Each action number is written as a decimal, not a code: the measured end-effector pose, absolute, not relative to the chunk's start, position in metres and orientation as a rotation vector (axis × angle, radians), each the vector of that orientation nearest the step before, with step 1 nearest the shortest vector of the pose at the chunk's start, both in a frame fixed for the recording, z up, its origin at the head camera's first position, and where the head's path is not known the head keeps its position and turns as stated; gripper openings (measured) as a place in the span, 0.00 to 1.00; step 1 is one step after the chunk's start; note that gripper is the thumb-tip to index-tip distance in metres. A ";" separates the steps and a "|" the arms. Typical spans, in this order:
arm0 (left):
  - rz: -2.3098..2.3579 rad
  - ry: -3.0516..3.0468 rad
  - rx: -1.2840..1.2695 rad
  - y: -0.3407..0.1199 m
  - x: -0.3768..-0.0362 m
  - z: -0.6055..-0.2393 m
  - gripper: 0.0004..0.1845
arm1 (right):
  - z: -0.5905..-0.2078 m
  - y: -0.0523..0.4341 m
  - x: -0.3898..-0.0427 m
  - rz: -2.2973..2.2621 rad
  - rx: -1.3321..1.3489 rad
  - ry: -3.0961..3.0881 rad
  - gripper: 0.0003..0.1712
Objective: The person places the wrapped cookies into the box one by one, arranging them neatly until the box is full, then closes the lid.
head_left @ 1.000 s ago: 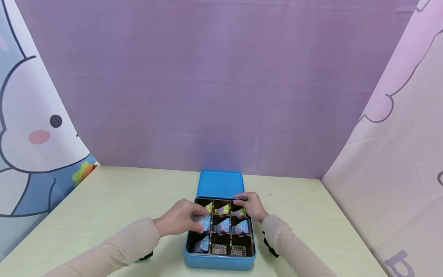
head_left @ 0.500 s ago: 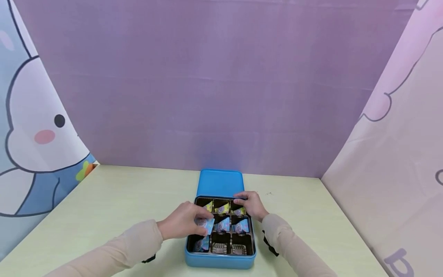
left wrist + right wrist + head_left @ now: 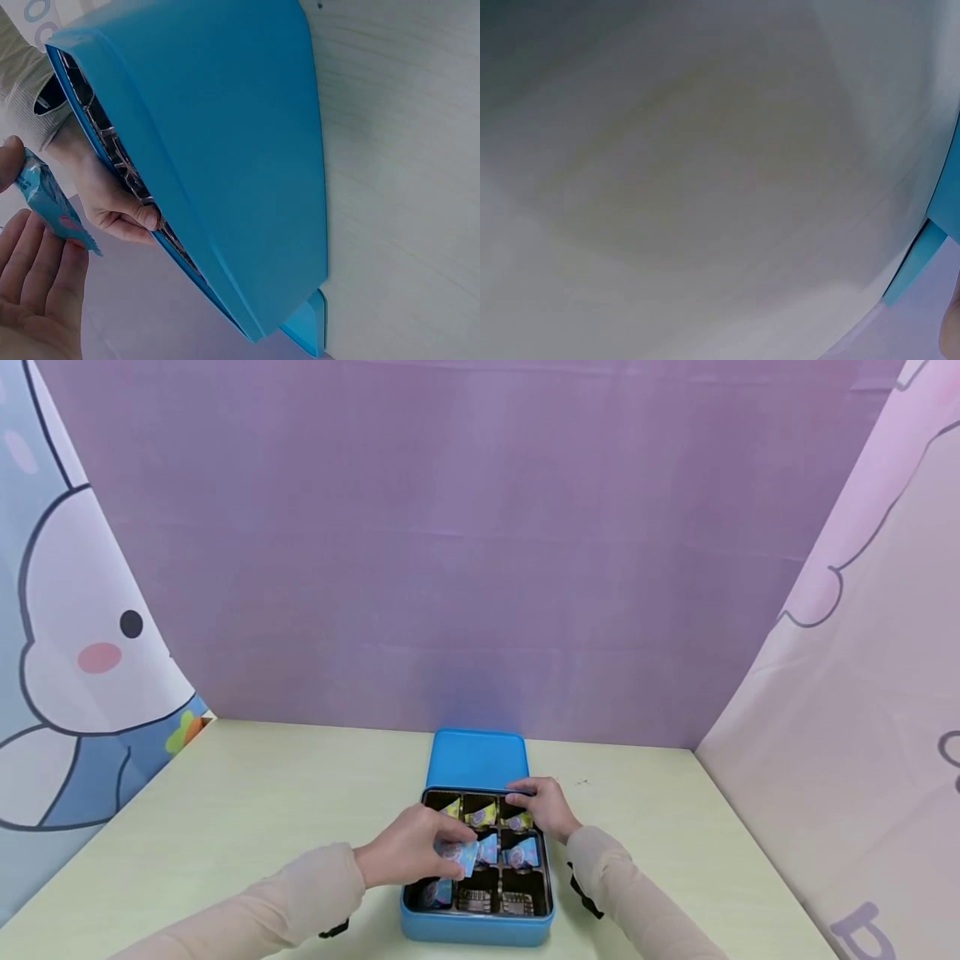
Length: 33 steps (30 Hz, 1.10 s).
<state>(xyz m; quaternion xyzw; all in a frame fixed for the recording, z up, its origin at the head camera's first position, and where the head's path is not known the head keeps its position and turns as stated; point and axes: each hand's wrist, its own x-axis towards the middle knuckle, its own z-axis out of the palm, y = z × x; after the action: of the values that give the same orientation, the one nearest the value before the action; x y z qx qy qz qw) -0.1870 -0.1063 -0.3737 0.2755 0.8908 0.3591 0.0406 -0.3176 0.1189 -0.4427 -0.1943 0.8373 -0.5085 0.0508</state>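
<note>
The tin [image 3: 477,920] holds packets in seven of its nine cells; the two near-right cells look empty. The left hand [image 3: 408,856] pinches a blue packet [image 3: 467,857] above the tin's middle; the right hand [image 3: 546,806], its grip curled, holds the far rim.

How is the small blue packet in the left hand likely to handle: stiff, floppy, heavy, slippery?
The blue packet is probably light: the left hand lifts it above the blue tin with just a thumb-and-finger pinch. Its glossy printed wrapper looks thin, so likely crinkly and somewhat slippery. It seems to hold its wedge shape, suggesting something firm inside.
</note>
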 end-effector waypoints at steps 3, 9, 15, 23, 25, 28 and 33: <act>1.131 2.710 0.836 -0.104 -0.186 -0.374 0.21 | -0.442 0.119 -0.317 -1.547 -0.590 2.549 0.15; 1.203 2.672 0.803 -0.100 -0.185 -0.376 0.21 | -0.443 0.119 -0.319 -1.547 -0.575 2.543 0.14; 1.278 2.624 0.751 -0.097 -0.186 -0.376 0.22 | -0.444 0.119 -0.320 -1.539 -0.585 2.541 0.15; 1.387 2.562 0.655 -0.092 -0.186 -0.378 0.22 | -0.445 0.119 -0.321 -1.534 -0.581 2.539 0.15; 1.402 2.546 0.637 -0.090 -0.186 -0.379 0.22 | -0.445 0.119 -0.321 -1.529 -0.571 2.544 0.15; 1.424 2.529 0.622 -0.088 -0.186 -0.380 0.23 | -0.445 0.120 -0.322 -1.524 -0.569 2.547 0.15; 1.452 2.498 0.628 -0.084 -0.186 -0.384 0.22 | -0.445 0.121 -0.323 -1.522 -0.600 2.563 0.15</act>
<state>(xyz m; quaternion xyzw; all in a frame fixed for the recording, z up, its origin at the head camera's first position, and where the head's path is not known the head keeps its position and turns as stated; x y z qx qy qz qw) -0.1865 -0.0836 -0.3837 0.2114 0.8412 0.4891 0.0924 -0.3227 0.1206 -0.4447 -0.1971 0.8419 -0.4999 0.0503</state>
